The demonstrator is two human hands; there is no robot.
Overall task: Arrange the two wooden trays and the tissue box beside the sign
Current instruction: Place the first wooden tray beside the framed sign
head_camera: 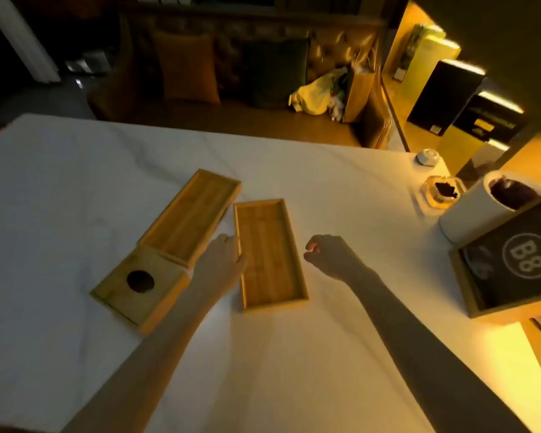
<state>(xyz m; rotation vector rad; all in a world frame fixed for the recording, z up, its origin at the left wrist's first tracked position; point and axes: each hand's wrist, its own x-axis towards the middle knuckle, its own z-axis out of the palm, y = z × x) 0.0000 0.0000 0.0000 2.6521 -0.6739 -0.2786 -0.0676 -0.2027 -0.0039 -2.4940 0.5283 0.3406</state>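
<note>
Two shallow wooden trays lie on the white tablecloth (pixel 75 189). The near tray (pixel 270 254) lies lengthwise in the middle; the far tray (pixel 191 218) lies angled to its left, its near end resting against the wooden tissue box (pixel 138 290), a square box with a round hole on top. My left hand (pixel 222 264) rests on the left rim of the near tray, fingers over its edge. My right hand (pixel 328 253) hovers to the right of that tray, fingers curled, holding nothing. The sign (pixel 512 260), a dark board marked "B8" in a wooden frame, stands at the table's right edge.
Beside the sign stand a white cylinder with a dark inside (pixel 484 207), a glass ashtray (pixel 441 192) and a small white dish (pixel 427 157). Behind the table is a bench seat with cushions (pixel 188 67) and bags (pixel 322 95).
</note>
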